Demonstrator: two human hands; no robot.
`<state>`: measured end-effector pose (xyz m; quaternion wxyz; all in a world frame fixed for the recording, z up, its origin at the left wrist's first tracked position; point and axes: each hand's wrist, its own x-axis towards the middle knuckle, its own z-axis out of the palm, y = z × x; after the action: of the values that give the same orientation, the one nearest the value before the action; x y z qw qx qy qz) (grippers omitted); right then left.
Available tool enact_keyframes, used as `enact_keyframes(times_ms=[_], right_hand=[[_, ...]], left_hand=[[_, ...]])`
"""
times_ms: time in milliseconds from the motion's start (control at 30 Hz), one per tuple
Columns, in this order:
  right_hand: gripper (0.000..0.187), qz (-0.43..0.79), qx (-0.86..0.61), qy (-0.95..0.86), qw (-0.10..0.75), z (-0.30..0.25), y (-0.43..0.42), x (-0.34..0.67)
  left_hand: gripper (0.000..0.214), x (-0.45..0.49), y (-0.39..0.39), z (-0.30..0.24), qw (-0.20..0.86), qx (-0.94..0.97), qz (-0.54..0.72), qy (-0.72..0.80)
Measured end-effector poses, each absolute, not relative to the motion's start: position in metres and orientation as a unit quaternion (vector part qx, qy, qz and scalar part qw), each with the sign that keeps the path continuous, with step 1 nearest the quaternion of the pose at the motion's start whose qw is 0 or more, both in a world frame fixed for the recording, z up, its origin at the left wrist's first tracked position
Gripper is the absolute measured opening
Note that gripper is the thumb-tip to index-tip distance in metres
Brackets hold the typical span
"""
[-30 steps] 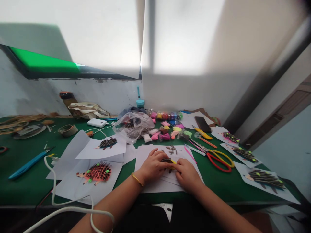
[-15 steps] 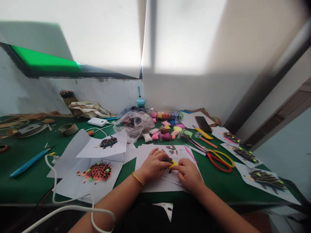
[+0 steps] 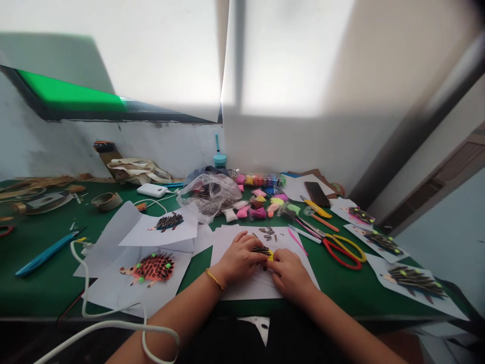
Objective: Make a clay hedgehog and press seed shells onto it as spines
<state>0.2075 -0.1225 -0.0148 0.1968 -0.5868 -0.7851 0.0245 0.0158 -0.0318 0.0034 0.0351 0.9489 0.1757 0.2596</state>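
Observation:
A yellow clay hedgehog (image 3: pixel 270 256) with rows of dark striped seeds (image 3: pixel 260 249) on its back lies on stacked white paper (image 3: pixel 235 290) in front of me. My left hand (image 3: pixel 239 259) rests over its left part, fingers stretched out and touching it. From the right, my right hand (image 3: pixel 292 273) meets the yellow clay with curled fingers and fingertips at its edge. Whatever those fingertips may pinch is hidden. Above the hands on the same sheet, several loose sunflower seeds (image 3: pixel 269 233) and a thin pink clay strip (image 3: pixel 297 241) lie flat.
Scissors (image 3: pixel 343 250), a yellow cutter (image 3: pixel 317 207) and a phone (image 3: pixel 317 194) lie right. Finished hedgehog pictures (image 3: pixel 155 268) flank both sides. Small clay packs (image 3: pixel 257 212) and a plastic bag (image 3: pixel 212 194) sit behind. A white cable (image 3: pixel 85 283) runs at the left; a blue tool (image 3: pixel 45 255) lies beyond it.
My right hand has shifted slightly left and its outstretched index finger has drawn in, covering more of the yellow clay. My left hand stays in place.

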Motion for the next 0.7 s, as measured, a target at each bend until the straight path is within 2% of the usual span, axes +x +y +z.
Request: enact_keyframes(times_ms=[100, 233, 300, 567, 700], right_hand=[[0.036, 0.046, -0.573, -0.782, 0.24, -0.017, -0.122, 0.21], [0.031, 0.075, -0.566, -0.717, 0.399, -0.019, -0.121, 0.228], [0.027, 0.069, -0.596, -0.668, 0.44, -0.02, -0.118, 0.241], [0.034, 0.069, -0.685, -0.683, 0.243, -0.016, -0.106, 0.274], [0.028, 0.039, -0.698, -0.692, 0.18, -0.011, -0.107, 0.271]], left_hand=[[0.024, 0.016, -0.031, 0.002, 0.035, 0.948, 0.261, 0.176], [0.028, 0.015, -0.031, 0.002, 0.049, 0.948, 0.264, 0.173], [0.029, 0.014, -0.03, 0.002, 0.055, 0.948, 0.264, 0.168], [0.03, 0.014, -0.031, 0.003, 0.057, 0.948, 0.266, 0.169], [0.03, 0.013, -0.031, 0.003, 0.056, 0.948, 0.265, 0.167]])
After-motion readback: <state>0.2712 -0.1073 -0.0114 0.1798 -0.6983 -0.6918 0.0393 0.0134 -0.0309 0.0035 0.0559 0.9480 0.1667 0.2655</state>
